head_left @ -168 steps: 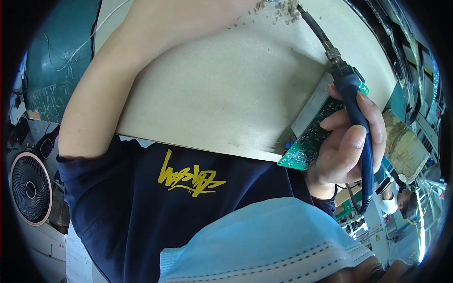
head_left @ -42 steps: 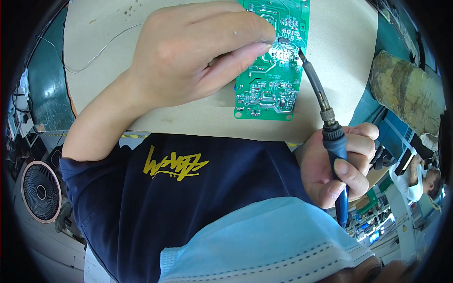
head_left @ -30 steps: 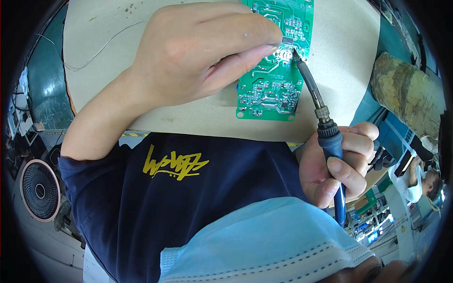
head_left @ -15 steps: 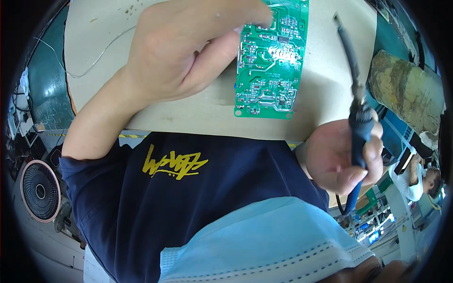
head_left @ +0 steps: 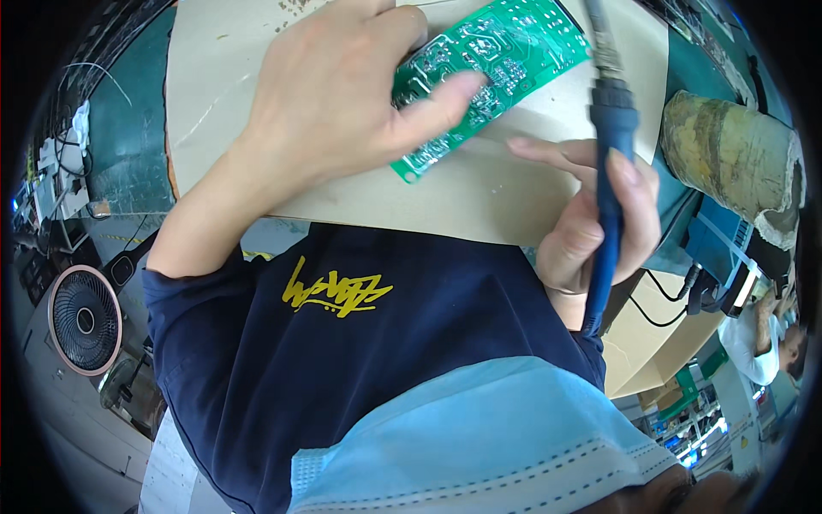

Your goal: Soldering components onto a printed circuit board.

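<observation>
A green circuit board (head_left: 522, 51) lies slanted over the pale work surface, its far end toward the upper right. My left hand (head_left: 334, 94) grips its left edge, with the thumb across the soldered face and the other fingers partly hidden at the edge. In my right hand (head_left: 616, 197) is a soldering iron with a blue handle (head_left: 606, 231), held upright in the picture just right of the board. Its tip runs out of view at the top. The right index finger points toward the board without touching it.
A stained, pale cylinder (head_left: 728, 163) lies at the right on the green bench top (head_left: 128, 163). Thin wire (head_left: 107, 73) curves at the upper left. A round fan (head_left: 86, 319) stands at the lower left. Beyond the bench at right is another person in white (head_left: 752, 343).
The board has turned clockwise, from nearly upright to slanted. My left hand has shifted its hold, thumb now over the board's face. The soldering iron has moved left and up, closer to the board.
</observation>
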A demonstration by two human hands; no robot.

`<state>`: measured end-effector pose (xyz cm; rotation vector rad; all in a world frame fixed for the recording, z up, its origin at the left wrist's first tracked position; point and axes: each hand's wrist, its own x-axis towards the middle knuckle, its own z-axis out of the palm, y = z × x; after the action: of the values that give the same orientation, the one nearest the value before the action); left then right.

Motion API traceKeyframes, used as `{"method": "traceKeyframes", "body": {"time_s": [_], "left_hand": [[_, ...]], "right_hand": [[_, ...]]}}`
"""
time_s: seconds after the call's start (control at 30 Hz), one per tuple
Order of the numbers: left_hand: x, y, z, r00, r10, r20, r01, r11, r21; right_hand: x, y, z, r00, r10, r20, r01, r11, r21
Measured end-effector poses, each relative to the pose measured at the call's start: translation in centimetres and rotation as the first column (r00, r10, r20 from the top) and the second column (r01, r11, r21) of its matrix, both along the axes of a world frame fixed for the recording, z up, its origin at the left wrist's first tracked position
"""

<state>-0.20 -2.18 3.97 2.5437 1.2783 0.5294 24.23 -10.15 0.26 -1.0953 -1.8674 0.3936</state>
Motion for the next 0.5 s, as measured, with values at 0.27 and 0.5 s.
{"method": "traceKeyframes", "body": {"time_s": [0.27, 0.5], "left_hand": [[1.7, -0.5, 0.1, 0.966, 0.024, -0.257, 0.013, 0.990, 0.141], [-0.2, 2.7, 7.6, 0.989, -0.099, -0.112, 0.100, 0.995, 0.000]], "right_hand": [[1.0, -0.6, -1.3, 0.851, -0.131, -0.509, 0.145, 0.989, -0.011], [-0.1, -0.6, -1.3, 0.721, -0.068, -0.689, 0.148, 0.987, 0.057]]}}
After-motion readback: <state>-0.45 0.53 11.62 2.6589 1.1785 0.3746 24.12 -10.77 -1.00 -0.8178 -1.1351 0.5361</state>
